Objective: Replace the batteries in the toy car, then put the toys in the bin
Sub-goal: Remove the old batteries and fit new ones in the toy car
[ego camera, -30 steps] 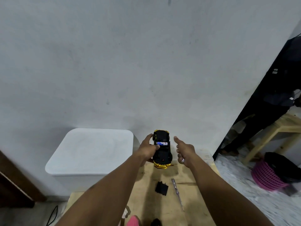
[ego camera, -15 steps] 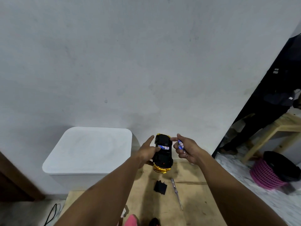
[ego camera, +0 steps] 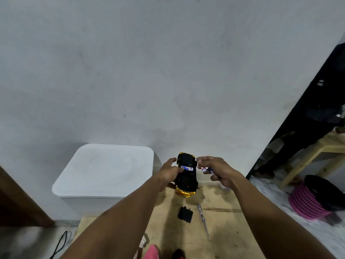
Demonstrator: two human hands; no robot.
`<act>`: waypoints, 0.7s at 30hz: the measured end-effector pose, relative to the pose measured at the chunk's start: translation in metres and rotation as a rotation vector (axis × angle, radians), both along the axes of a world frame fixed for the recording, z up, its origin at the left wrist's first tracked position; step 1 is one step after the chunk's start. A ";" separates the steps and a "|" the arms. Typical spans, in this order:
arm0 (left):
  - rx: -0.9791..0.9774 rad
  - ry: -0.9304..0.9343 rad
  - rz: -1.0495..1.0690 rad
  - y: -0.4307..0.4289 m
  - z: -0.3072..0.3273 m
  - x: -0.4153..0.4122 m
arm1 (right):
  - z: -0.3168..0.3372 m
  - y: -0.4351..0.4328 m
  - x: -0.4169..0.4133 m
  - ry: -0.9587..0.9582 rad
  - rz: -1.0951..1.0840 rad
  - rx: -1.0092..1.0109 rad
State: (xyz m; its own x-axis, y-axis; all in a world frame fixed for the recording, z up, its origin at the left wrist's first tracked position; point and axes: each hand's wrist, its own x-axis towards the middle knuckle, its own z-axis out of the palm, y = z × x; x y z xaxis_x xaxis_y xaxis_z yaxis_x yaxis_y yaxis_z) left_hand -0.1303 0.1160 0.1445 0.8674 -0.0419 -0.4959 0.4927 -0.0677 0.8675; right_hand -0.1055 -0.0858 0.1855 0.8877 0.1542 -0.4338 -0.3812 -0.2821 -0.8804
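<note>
Black and gold, the toy car (ego camera: pixel 186 173) is held belly up at the far edge of the wooden table (ego camera: pixel 224 202). Its dark underside faces the camera and its gold end points back toward the person; whether that end touches the tabletop cannot be told. The left hand (ego camera: pixel 169 173) grips the car from its left side, fingers curled under the body. The thumb presses on a blue-and-white battery (ego camera: pixel 187 168) that lies across the open compartment, while the forefinger sticks out past the car's edge. The right hand (ego camera: pixel 216 170) hangs just beside the car on its right. Thumb and forefinger pinch a second battery (ego camera: pixel 206 169), also blue and white, and the remaining fingers are loosely curled beneath it. Nearer the person, a small black cover (ego camera: pixel 185 214) lies flat on the wood, and just to its right lies a slim screwdriver (ego camera: pixel 203 221), its tip pointing toward the person. To the left of the table stands the white bin (ego camera: pixel 104 171), its lid on, close against the pale wall (ego camera: pixel 168 71). A pink basket (ego camera: pixel 306 204) sits on the floor well off to the right, and a dark cable (ego camera: pixel 60 243) loops on the floor at lower left.
</note>
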 end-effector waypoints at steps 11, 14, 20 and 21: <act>-0.019 -0.017 0.002 0.005 -0.001 -0.005 | 0.008 0.013 -0.004 -0.206 0.104 -0.194; -0.060 -0.024 -0.001 0.006 0.000 -0.008 | 0.007 0.018 -0.004 -0.280 0.170 -0.237; -0.095 -0.043 -0.013 0.006 0.001 -0.013 | 0.001 0.034 -0.008 -0.462 0.220 -0.295; -0.099 -0.046 -0.012 0.006 0.001 -0.013 | 0.000 0.035 -0.008 -0.500 0.218 -0.298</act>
State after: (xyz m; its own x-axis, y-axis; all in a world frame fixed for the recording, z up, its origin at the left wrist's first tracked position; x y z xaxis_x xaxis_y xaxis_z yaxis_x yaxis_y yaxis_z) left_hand -0.1431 0.1221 0.1452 0.8881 -0.0995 -0.4488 0.4523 0.0137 0.8918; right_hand -0.1138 -0.0506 0.1854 0.9563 0.2912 -0.0258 0.1510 -0.5678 -0.8092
